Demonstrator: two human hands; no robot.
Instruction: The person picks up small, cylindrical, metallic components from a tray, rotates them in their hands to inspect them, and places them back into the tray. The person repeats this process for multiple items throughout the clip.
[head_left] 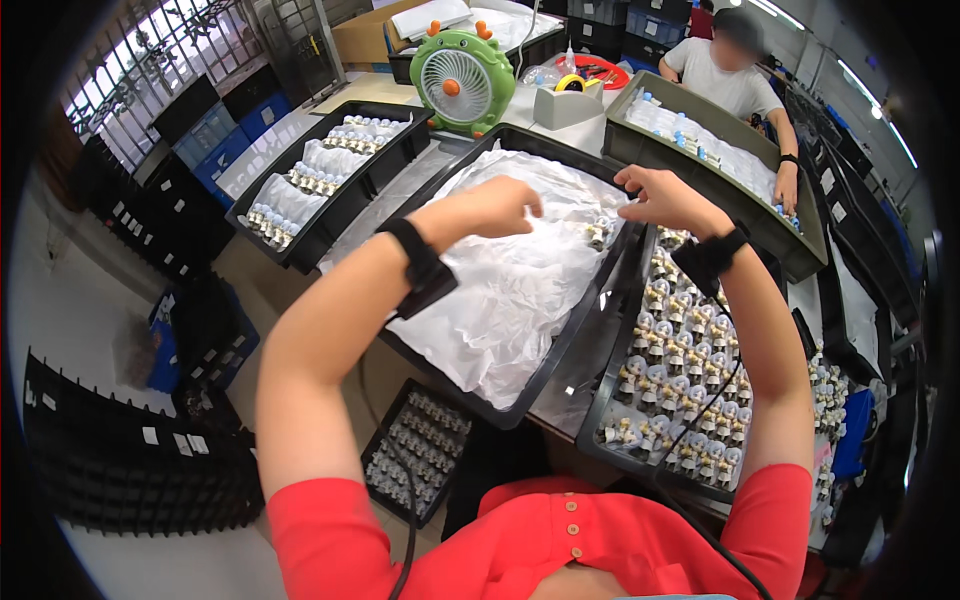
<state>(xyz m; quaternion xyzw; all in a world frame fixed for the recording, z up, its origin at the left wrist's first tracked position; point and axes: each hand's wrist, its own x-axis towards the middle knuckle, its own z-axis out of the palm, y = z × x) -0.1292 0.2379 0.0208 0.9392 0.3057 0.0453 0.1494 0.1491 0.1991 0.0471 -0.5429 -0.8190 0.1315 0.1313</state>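
My left hand (503,207) is above white wrapping sheet (490,290) in the middle black tray (515,410). Its fingers are curled together, and what they hold, if anything, is hidden. Over the same tray's far right rim is my right hand (665,197), thumb and index finger curved and apart, with nothing visible between them. Below and left of it, a few small figurines (598,232) lie on the sheet. A black tray (600,440) to the right carries rows of small figurines (680,345) with pale round heads and dark bases.
Another black tray (285,262) with wrapped figurines stands left, beside a green fan (465,85). A co-worker (735,85) reaches into an olive tray (625,130) at right. A low tray (415,455) sits below the table. Cables hang near both my arms.
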